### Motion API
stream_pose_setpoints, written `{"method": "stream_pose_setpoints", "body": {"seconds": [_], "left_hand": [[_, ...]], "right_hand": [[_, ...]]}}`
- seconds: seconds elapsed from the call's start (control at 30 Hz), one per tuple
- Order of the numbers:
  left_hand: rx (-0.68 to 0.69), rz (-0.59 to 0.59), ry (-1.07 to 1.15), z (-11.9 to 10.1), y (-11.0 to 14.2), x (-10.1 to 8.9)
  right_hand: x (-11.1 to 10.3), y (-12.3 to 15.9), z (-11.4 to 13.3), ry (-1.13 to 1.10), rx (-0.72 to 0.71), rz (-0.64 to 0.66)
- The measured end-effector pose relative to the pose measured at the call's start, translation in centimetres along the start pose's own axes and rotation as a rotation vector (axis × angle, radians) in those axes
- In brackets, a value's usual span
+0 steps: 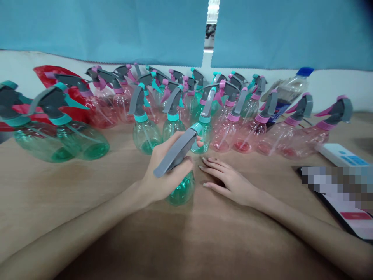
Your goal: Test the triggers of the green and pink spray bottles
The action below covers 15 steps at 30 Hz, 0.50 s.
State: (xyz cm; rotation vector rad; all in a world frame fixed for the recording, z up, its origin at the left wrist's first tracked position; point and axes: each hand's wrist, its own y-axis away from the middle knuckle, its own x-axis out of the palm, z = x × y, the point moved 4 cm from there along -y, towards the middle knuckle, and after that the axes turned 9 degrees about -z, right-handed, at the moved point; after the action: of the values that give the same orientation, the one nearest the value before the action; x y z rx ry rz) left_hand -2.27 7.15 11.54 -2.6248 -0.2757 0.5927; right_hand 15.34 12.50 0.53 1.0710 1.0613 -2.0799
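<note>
A green spray bottle (182,190) with a grey spray head stands upright on the wooden table. My left hand (163,167) is wrapped round its neck, just under the spray head, and hides the collar and trigger. Flat on the table to the right of that bottle lies my right hand (229,179), its fingers apart and holding nothing. Just beyond the hands, green bottles with turquoise collars, such as one spray bottle (147,136), stand beside pink ones with pink collars, such as another spray bottle (224,134).
Several more spray bottles crowd the back, with two green spray bottles (84,140) at the left. Behind them is a red plastic bag (77,105). A blue-capped clear bottle (291,91) stands at back right. A phone (359,225) and a white box (339,153) lie at right.
</note>
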Motion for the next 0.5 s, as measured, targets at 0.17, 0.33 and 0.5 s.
{"method": "stream_pose_setpoints", "body": {"seconds": [0.17, 0.33, 0.5], "left_hand": [[-0.006, 0.001, 0.015, 0.29, -0.04, -0.04], [0.017, -0.011, -0.014, -0.19, -0.32, -0.20], [0.084, -0.021, -0.016, -0.05, -0.35, -0.16]], "right_hand": [[-0.01, -0.04, 0.02, 0.000, -0.010, 0.002], [-0.11, -0.08, 0.10, -0.009, -0.003, -0.001], [-0.07, -0.06, 0.08, -0.005, -0.006, -0.003]]}}
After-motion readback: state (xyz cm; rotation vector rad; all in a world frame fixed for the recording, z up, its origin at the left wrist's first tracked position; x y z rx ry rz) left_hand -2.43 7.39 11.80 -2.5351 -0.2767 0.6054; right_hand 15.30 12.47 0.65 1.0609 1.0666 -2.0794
